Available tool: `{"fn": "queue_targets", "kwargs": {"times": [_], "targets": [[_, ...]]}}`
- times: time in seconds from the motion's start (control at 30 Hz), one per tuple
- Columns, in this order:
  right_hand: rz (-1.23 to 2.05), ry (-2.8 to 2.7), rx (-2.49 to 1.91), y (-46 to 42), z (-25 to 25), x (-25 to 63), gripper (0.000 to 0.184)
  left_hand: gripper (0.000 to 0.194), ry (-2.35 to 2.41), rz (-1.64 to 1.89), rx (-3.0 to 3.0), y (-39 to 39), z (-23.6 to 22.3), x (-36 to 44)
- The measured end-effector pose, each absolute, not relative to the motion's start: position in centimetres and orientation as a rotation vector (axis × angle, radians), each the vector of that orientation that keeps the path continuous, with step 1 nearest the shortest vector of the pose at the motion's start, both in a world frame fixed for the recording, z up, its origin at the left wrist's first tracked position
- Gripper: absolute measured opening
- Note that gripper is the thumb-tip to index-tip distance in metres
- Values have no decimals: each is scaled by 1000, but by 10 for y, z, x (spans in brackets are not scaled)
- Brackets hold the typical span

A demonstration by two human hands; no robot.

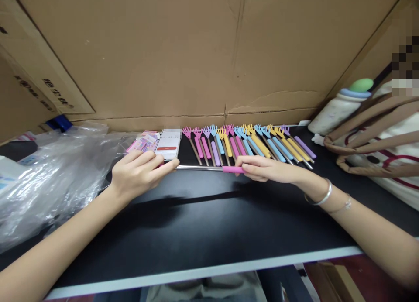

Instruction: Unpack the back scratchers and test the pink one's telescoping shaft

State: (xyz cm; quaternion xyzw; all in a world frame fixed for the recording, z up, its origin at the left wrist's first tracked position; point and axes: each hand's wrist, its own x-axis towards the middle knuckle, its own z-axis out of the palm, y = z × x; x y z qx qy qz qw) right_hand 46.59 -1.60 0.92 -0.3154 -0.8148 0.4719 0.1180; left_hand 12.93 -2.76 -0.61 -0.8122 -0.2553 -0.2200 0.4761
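Observation:
Between my two hands a back scratcher [199, 167] with a metal rod and pink grip is held level above the black table. My left hand [140, 171] is closed around its left end, hiding the head. At the other end, my right hand [258, 167] is closed on the pink grip, fingers wrapped over it. Just behind lies a row of back scratchers with claw-shaped heads, such as a pink one [205, 148], a yellow one [228, 145] and a purple one [305, 147]. Their heads point toward the cardboard wall.
A phone [168, 145] showing a timer lies behind my left hand, beside colourful printed cards [144, 141]. Clear plastic bags [62, 171] pile up at left. At right stand a white bottle [337, 112] and a bag with brown straps [386, 149]. Cardboard [196, 53] encloses the back.

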Motion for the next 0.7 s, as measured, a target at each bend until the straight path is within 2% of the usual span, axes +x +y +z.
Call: {"fn": "queue_targets", "kwargs": {"times": [0.07,0.23,0.5,0.7], "targets": [[1372,-2391,-926,-16,10,465,30,12,-629,-529,-2018,-29,-7,131],[797,-2439,-1020,-12,-3,459,35,11,-730,-439,-2084,-26,-9,133],[235,-2553,-1048,-14,-15,458,36,28,-833,-372,-2236,-20,-18,137],[-437,-2588,-958,-14,-17,462,36,29,-859,-294,-2413,-18,-25,137]]}}
